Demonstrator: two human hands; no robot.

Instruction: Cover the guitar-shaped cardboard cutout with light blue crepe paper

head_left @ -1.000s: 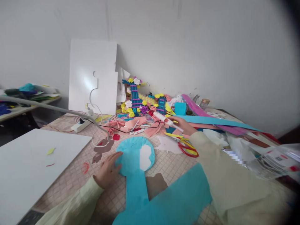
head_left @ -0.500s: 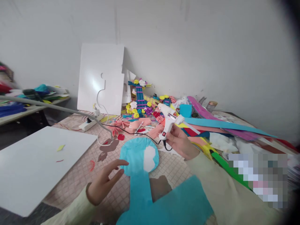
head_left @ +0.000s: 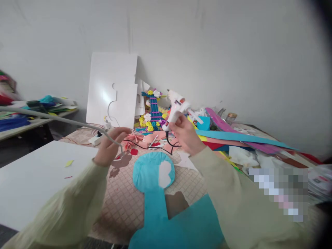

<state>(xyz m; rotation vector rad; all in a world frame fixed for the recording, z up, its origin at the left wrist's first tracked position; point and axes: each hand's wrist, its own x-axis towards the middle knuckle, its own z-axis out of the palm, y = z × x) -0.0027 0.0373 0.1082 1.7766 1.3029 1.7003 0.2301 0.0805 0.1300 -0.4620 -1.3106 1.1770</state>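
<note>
My right hand [head_left: 185, 133] grips a white glue gun [head_left: 174, 110] by its handle, lifted above the table with its nozzle pointing up and to the left. A white glue stick pokes out of its back, and a black cord hangs from the handle. My left hand [head_left: 111, 145] is raised beside the power strip [head_left: 95, 139], its fingers stretched to the right and holding nothing. Below and between my hands lies a turquoise paper-covered shape [head_left: 154, 204] with a round top. A white patch [head_left: 165, 174] shows on that top. Turquoise paper [head_left: 199, 221] lies by its lower right.
A grey cable [head_left: 64, 120] crosses the view at left, over my left hand. A white board [head_left: 49, 173] lies at left; another [head_left: 111, 90] leans on the wall. Paper flowers and a blue guitar-like decoration [head_left: 155, 107] stand behind; paper strips [head_left: 233, 135] pile up at right.
My right hand has raised the glue gun up and to the left. My left hand has moved up and away from the turquoise shape, towards the power strip.
</note>
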